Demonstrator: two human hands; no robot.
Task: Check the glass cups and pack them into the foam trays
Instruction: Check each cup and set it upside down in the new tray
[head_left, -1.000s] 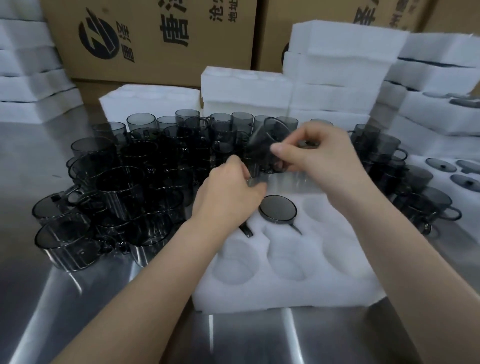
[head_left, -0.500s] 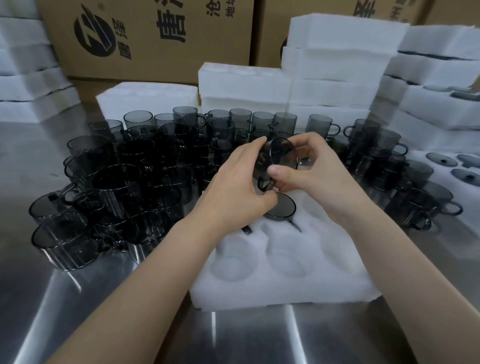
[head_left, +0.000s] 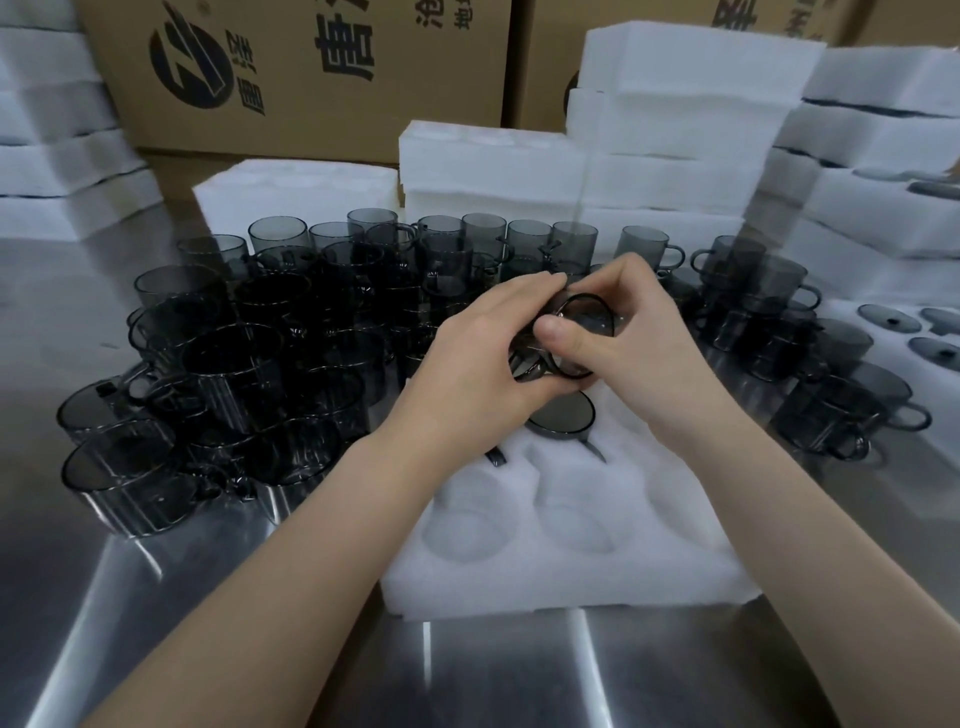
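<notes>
I see soft overhead light, streaky glare on the steel worktop (head_left: 519, 670), edges bowed and slightly smeared by the wide lens.

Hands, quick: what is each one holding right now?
Left hand: closed, fingers curled round the glass cup.
Right hand: closed, thumb and fingers gripping the same cup above the foam tray.

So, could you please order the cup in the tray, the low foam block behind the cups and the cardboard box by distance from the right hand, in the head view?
1. Cup in the tray: just below the right hand.
2. Low foam block: back left, behind the cups.
3. Cardboard box: behind that block.
</notes>
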